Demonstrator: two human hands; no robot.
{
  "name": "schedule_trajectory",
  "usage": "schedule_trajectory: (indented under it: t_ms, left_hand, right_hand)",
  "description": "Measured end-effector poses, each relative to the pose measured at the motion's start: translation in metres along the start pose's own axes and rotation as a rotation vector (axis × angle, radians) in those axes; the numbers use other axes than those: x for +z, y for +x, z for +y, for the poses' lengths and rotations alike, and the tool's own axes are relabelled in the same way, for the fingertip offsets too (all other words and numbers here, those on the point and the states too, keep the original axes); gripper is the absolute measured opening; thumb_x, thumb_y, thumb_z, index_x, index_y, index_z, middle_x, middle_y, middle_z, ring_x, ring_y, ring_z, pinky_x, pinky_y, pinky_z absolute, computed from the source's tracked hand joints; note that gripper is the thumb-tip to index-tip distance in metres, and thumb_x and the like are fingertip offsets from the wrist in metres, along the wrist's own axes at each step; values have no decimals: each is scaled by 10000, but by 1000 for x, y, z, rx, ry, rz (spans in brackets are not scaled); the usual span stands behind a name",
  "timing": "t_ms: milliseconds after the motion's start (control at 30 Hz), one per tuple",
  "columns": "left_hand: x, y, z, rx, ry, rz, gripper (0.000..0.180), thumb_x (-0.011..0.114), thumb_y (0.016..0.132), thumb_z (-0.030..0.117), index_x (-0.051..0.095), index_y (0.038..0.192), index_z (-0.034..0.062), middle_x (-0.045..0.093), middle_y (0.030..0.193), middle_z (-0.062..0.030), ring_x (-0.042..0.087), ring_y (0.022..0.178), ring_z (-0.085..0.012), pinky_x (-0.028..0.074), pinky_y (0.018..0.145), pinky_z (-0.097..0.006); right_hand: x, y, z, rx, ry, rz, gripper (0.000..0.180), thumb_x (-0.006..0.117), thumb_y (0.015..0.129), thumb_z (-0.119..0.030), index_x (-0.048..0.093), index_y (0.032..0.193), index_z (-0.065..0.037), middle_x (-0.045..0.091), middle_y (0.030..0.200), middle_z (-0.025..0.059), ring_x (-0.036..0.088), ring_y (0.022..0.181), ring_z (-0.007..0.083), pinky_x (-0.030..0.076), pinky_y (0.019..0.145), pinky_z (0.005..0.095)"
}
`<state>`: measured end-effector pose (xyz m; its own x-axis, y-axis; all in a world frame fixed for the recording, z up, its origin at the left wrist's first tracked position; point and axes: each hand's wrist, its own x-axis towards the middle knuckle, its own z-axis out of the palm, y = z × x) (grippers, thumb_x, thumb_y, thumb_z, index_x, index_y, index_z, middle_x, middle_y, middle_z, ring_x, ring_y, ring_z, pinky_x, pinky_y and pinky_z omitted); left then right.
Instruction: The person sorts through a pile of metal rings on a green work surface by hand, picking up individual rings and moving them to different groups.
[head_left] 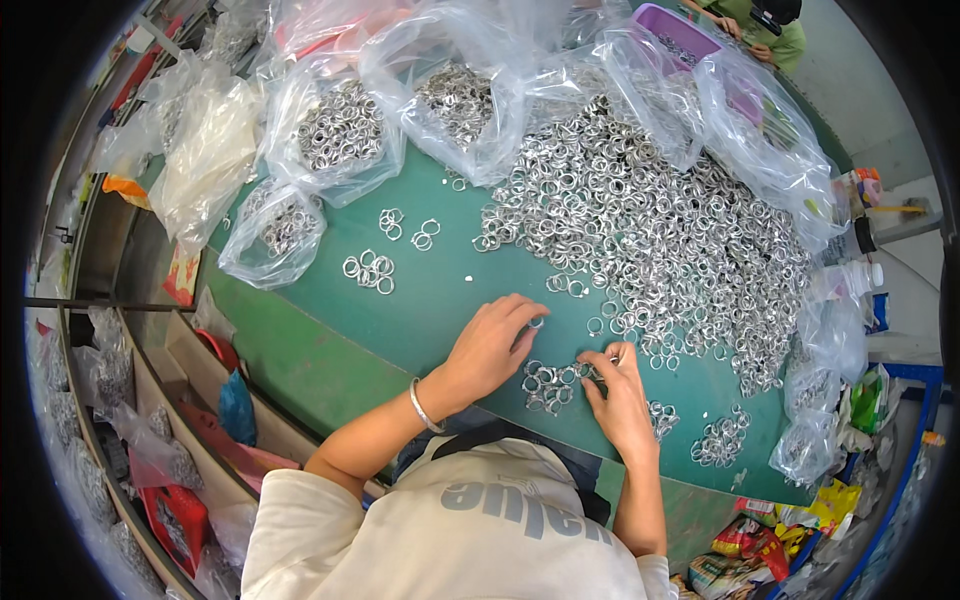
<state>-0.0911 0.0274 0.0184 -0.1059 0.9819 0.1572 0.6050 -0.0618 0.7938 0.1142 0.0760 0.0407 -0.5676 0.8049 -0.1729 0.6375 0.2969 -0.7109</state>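
Note:
My left hand (490,350) is over the middle of the green table (420,320), its thumb and fingertips closed round a small silver metal ring (537,322). To its right, my right hand (622,398) has its fingers curled and pinched on silver rings, partly hidden under the fingertips. A small cluster of rings (548,388) lies between the hands, close to the table's near edge. Ahead and to the right spreads a large heap of similar rings (660,230), its loose edge just beyond my right hand.
Small ring groups lie at left (370,271) and near right (720,440). Open plastic bags of rings (340,130) line the far side, beside a purple basket (680,30). Shelves with bags and red trays (175,520) stand at left. Another person (775,30) is at far right.

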Motion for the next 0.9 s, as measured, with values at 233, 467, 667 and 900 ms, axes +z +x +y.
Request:
schedule_trajectory:
  t_ms: [233, 467, 667, 900]
  left_hand:
    - [1, 1, -3, -16, -57, -21, 270, 613, 800, -13, 604, 1066, 35, 605, 1013, -125, 580, 960, -326, 456, 829, -396]
    - [-2, 3, 3, -14, -73, -28, 306, 619, 779, -56, 604, 1072, 29, 608, 983, -123, 596, 885, -297, 456, 809, -371]
    - [-3, 2, 5, 5, -55, -16, 312, 617, 777, -72, 602, 1073, 24, 602, 959, -120, 594, 864, -287, 458, 798, -364]
    - [-3, 3, 6, 12, -42, -12, 297, 616, 779, -76, 604, 1064, 10, 599, 957, -126, 593, 854, -288, 465, 797, -367]
  right_hand:
    - [6, -5, 13, -26, -79, 66, 236, 649, 802, 19, 597, 1020, -57, 449, 1076, 170, 566, 851, 373, 460, 717, 427]
    - [9, -1, 13, -29, -104, 52, 258, 601, 813, 30, 562, 1052, -58, 429, 1066, 181, 571, 922, 401, 487, 718, 479]
    - [14, 0, 16, -20, -4, 122, 185, 604, 814, 24, 565, 986, -35, 434, 1019, 181, 554, 879, 402, 476, 720, 478]
    - [6, -6, 22, -27, 219, 184, 139, 619, 808, 28, 597, 933, -28, 480, 971, 149, 556, 833, 316, 470, 703, 384]
